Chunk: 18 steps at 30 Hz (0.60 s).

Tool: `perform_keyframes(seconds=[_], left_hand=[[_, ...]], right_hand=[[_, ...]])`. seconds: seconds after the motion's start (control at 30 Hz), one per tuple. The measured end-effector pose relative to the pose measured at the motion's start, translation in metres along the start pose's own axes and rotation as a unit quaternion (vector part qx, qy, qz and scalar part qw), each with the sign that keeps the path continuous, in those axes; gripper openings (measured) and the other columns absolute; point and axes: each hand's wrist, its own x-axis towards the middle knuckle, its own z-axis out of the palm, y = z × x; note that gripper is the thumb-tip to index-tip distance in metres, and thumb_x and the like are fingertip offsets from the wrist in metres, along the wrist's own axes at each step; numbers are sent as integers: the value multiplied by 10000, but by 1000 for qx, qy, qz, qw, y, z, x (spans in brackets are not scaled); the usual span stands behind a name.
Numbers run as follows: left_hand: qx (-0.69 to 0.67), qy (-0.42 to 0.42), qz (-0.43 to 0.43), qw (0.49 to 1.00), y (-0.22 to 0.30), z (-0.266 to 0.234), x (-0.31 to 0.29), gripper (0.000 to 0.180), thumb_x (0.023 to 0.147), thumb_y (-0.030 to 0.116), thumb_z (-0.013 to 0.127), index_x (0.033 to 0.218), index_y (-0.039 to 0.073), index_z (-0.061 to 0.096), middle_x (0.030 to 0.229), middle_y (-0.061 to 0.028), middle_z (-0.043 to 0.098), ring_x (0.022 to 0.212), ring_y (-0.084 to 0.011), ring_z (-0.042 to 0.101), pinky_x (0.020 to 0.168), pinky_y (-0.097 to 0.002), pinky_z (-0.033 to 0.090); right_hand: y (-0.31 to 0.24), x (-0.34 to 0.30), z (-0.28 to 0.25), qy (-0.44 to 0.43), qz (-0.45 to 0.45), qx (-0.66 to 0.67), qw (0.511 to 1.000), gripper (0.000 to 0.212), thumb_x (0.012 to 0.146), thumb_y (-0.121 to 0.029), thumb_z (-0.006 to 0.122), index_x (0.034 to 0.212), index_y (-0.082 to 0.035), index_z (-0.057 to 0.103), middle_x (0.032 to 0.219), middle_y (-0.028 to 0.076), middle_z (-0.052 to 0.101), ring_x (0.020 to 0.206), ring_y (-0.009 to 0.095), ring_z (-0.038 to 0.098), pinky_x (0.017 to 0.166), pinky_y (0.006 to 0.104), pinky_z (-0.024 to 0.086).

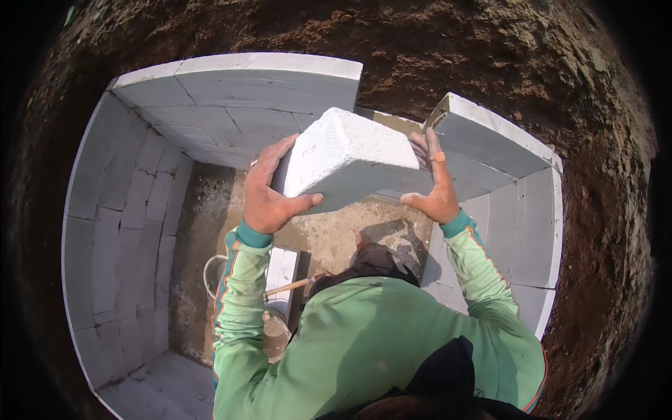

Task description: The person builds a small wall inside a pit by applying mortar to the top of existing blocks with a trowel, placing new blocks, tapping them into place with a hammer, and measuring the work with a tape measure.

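Between my two hands is a white aerated concrete block (pixel 350 157), tilted and lifted in front of me. My left hand (pixel 271 185) grips its left end, thumb along the lower face. My right hand (pixel 435 180) holds the other end, thumb low and fingers up beside the wall; an orange band circles one finger. Just past the block, a gap in the top course of the block wall (pixel 269 87) shows greyish mortar (pixel 392 122) on the course below. The gap's right side is the end of another wall block (pixel 490 133).
Block walls (pixel 115 210) surround me on several sides, with rough brown earth (pixel 455 42) behind them. On the concrete floor (pixel 210 189) are white blocks (pixel 282 269), a bucket (pixel 275 334) and a wooden-handled tool (pixel 294 285) near my left side.
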Motion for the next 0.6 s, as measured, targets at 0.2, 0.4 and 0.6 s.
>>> perform_keyframes(seconds=[0.2,0.4,0.6], left_hand=[[193,-79,197,958,36,15,-1,747,624,113,800,1348,68,619,1197,-139,662,1020,-310,628,860,-419,493],[301,-139,448,830,41,35,-29,587,841,67,690,1397,218,576,1260,-36,616,1059,-207,617,857,-360,513],[330,-151,363,858,10,48,-85,423,876,323,685,1277,265,562,1236,-26,620,1104,-225,599,992,-411,472]], right_hand=[[-13,1,-30,1,180,165,970,1020,922,-762,518,1593,-26,296,1481,183,493,1358,269,494,1113,433,397],[85,18,2,-279,484,381,736,805,969,-596,598,1479,13,470,1366,177,616,1330,259,560,1092,459,471],[96,-4,41,-356,413,430,720,772,934,-514,691,1421,59,517,1330,209,647,1176,309,676,1051,400,524]])
